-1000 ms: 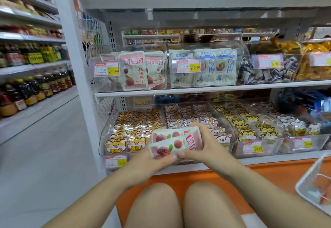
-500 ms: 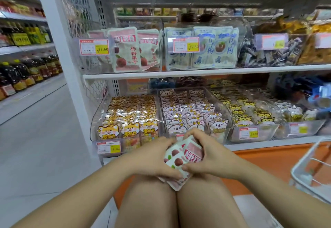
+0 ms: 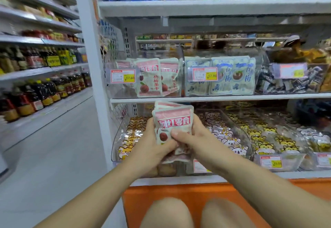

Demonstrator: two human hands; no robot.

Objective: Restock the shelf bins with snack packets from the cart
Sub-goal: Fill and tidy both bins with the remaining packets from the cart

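Both hands hold one upright stack of pink-and-white snack packets (image 3: 172,120) with red fruit printed on them. My left hand (image 3: 154,145) grips the stack from the left. My right hand (image 3: 194,138) grips it from the right, thumb across the front. The stack sits in front of the lower shelf, just below the middle shelf's edge. Above it, a clear bin (image 3: 114,91) on the middle shelf holds matching pink packets (image 3: 148,79) behind a 17.60 price tag. The cart is out of view.
A bin of blue-white packets (image 3: 222,77) stands right of the pink bin. Lower-shelf bins hold cartoon-animal packets (image 3: 232,138). A white shelf post (image 3: 89,66) rises at the left, with an aisle of bottles (image 3: 44,91) beyond. My knees (image 3: 179,213) are at the bottom.
The packet stack has turned upright and risen from my knees to just below the middle shelf. The view has tilted upward, and the cart at the right has left the frame.
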